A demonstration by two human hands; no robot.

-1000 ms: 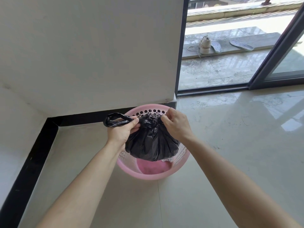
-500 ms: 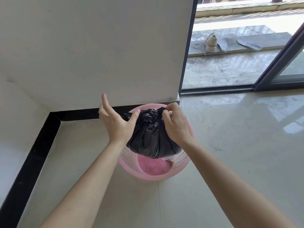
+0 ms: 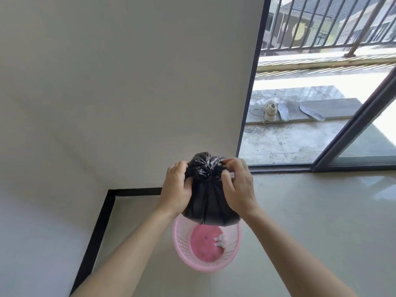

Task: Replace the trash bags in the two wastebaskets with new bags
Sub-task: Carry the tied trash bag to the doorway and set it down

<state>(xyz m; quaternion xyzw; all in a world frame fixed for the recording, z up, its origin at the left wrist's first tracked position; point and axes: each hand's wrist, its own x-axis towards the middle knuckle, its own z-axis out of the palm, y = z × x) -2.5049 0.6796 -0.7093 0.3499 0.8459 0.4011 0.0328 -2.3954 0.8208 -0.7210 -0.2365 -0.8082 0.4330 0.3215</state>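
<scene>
A person's two bare hands hold a full black trash bag [image 3: 211,196] in the air at the centre of the frame, just above a pink wastebasket [image 3: 206,245] on the pale tiled floor [image 3: 310,221]. The bag is glossy, crinkled black plastic, its top gathered into a bunched knot and its body pulled into taut vertical folds that swell to a rounded bottom; that bottom overlaps the basket's far rim in this view. The left hand [image 3: 176,187], its grip clenched, presses its fingers into the left side of the bag's neck. The right hand [image 3: 237,185], also clenched, pinches the plastic on the right side of the neck.

The wastebasket is round, of pink plastic with a latticed wall, and stands unlined, its pink bottom bare except for a small crumpled scrap of white paper [image 3: 219,241] at the right side of its floor. No brand, label or readable writing shows on the bag or the basket.

A white wall [image 3: 128,82] with a black skirting strip [image 3: 100,228] fills the upper left. At the upper right an open sliding door [image 3: 353,133] gives onto a sunlit balcony, where a white shoe [image 3: 270,110] and two insoles [image 3: 284,112] lie on a stone slab before a dark railing [image 3: 321,24].
</scene>
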